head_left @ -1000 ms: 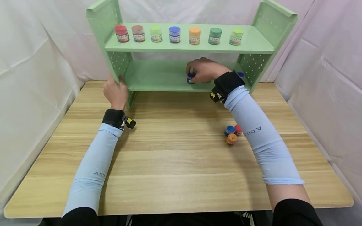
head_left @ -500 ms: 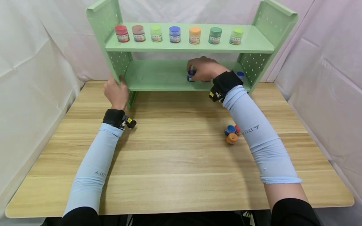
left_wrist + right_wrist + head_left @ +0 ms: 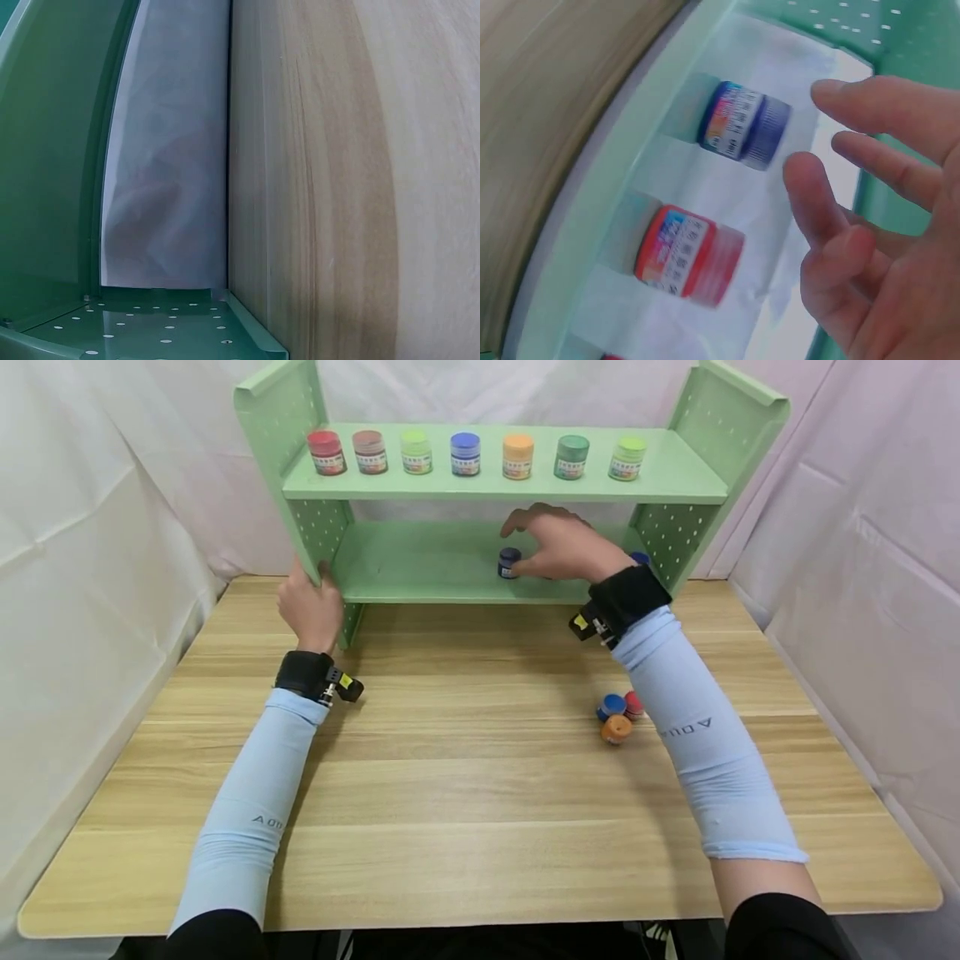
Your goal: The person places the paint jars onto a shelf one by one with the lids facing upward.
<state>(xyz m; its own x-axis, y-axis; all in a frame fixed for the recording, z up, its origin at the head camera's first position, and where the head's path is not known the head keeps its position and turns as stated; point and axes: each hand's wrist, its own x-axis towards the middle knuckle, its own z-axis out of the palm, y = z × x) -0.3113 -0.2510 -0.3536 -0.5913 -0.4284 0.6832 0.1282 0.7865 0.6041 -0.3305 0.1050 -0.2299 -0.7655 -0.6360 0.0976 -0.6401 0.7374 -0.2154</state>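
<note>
My left hand (image 3: 311,610) holds the lower left side panel of a green two-tier shelf (image 3: 405,589); its fingers are partly hidden behind the panel, and the left wrist view does not show the hand. On the lower tier stands a dark blue paint jar (image 3: 509,562). My right hand (image 3: 566,545) is beside that jar with its fingers spread and nothing in them. In the right wrist view, a gap separates the fingers from the dark blue jar (image 3: 744,125), and a red paint jar (image 3: 690,255) stands next to it.
Several paint jars line the upper tier, from a red jar (image 3: 327,452) to a light green jar (image 3: 627,458). Another blue jar lid (image 3: 640,558) shows behind my right wrist. A blue jar (image 3: 611,707), an orange jar (image 3: 617,729) and a red jar (image 3: 633,705) sit clustered on the wooden table (image 3: 450,793).
The fingers of my right hand have let go of the dark blue jar and spread, and the hand has drawn slightly right. The jar stays on the lower tier. My left hand keeps its hold.
</note>
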